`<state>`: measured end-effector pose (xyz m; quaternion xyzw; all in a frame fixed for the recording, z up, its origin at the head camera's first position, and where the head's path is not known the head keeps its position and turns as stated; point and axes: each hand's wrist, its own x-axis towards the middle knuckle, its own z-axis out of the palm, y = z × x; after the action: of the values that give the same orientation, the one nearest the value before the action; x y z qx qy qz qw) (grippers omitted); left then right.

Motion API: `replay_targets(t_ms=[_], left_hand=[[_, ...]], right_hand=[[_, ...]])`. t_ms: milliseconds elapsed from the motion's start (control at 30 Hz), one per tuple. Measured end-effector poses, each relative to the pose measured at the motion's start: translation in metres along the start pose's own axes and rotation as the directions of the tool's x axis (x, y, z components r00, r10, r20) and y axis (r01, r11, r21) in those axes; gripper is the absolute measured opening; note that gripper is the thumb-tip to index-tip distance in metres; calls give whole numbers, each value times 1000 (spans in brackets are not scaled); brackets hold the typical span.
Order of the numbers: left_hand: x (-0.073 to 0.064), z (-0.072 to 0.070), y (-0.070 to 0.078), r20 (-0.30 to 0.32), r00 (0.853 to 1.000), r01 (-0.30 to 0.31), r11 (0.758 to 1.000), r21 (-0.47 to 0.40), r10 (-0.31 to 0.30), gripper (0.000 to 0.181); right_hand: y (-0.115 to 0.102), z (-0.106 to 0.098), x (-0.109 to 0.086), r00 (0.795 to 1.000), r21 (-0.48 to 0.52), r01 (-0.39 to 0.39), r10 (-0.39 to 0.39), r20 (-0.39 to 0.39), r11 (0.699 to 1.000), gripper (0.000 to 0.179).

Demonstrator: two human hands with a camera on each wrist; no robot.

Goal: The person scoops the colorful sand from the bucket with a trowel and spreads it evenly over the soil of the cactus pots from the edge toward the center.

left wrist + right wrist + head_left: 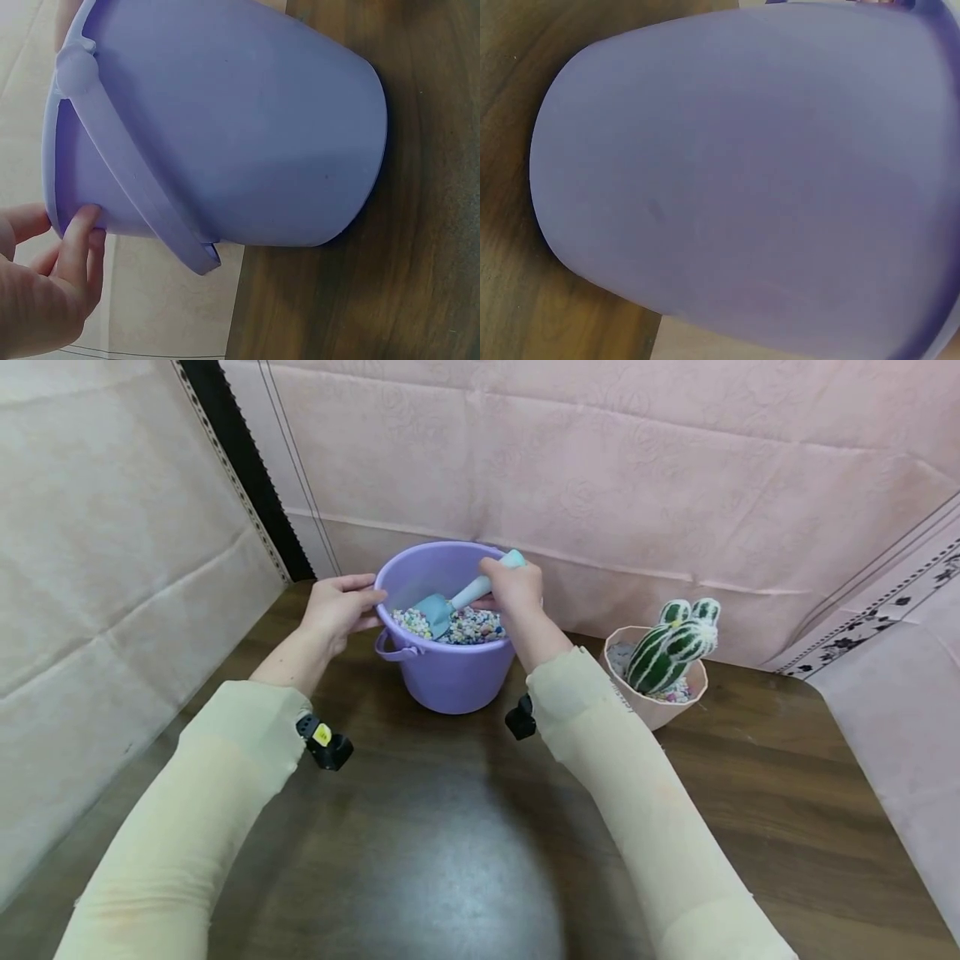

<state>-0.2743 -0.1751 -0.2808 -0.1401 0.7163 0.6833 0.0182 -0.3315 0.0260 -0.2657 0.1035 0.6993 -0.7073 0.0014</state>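
A lilac bucket [459,681] stands on the wooden table, partly filled with small multicoloured pebbles [483,628]. My left hand [339,610] pinches its rim at the left; in the left wrist view, fingers [75,244] press the outer wall below the rim. The bucket's handle [139,172] hangs down along its side. With my right hand [517,589] I grip the pale blue handle of a toy shovel [474,592] above the right rim. The shovel's blade [435,612] slants down against the pebbles. Only the bucket wall [727,172] fills the right wrist view, leaving the right hand hidden there.
To the right stands a pinkish faceted pot [656,714] with a knitted green cactus [663,652], grey material and coloured pebbles in it. Pale cloth [585,485] hangs close behind the bucket, and more cloth [112,543] hangs at the left. The table [420,843] is dark wood.
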Motion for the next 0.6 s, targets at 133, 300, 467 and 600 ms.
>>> replay_targets(t_ms=[133, 300, 467, 600], left_hand=[[0, 0, 1, -3, 1000, 3, 1000, 14, -3, 52], [-2, 1, 2, -4, 1000, 7, 999, 35, -7, 51], [-2, 1, 1, -5, 1000, 7, 999, 34, -6, 51], [-2, 2, 1, -5, 1000, -1, 1000, 29, 1, 51]], right_hand=[[-3, -2, -2, 1000, 73, -29, 29, -2, 997, 16], [-8, -6, -7, 997, 152, -80, 82, -11, 985, 23], [-11, -9, -10, 995, 217, -91, 96, -11, 972, 16], [-12, -11, -10, 995, 246, -95, 102, -13, 965, 16]])
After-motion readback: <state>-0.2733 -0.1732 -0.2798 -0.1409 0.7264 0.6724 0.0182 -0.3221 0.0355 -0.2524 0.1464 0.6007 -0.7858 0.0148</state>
